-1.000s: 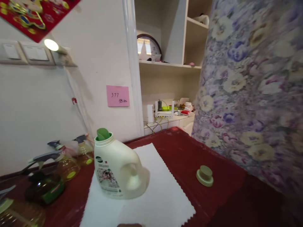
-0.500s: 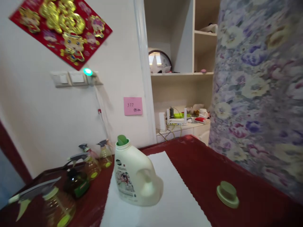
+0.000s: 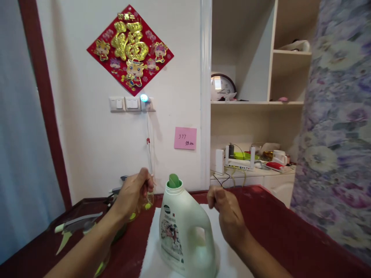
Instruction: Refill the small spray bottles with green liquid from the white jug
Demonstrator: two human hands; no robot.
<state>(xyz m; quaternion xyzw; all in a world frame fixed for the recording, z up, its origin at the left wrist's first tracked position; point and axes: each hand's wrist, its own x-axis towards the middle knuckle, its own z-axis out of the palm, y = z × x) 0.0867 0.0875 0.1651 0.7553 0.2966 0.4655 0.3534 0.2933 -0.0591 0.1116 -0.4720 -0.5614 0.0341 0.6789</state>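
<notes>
head view | detergent jug (image 3: 185, 227) uncapped, upright on white cloth (image 3: 150, 255), centre near | left hand (image 3: 133, 193) and right hand (image 3: 224, 210) flank it, loosely curled, holding nothing | jug untouched, cap not in view

An uncapped white jug (image 3: 185, 227) stands on a white cloth (image 3: 150, 255). The left hand (image 3: 131, 193) and right hand (image 3: 227, 214), both loosely curled, hover either side of its neck.
</notes>
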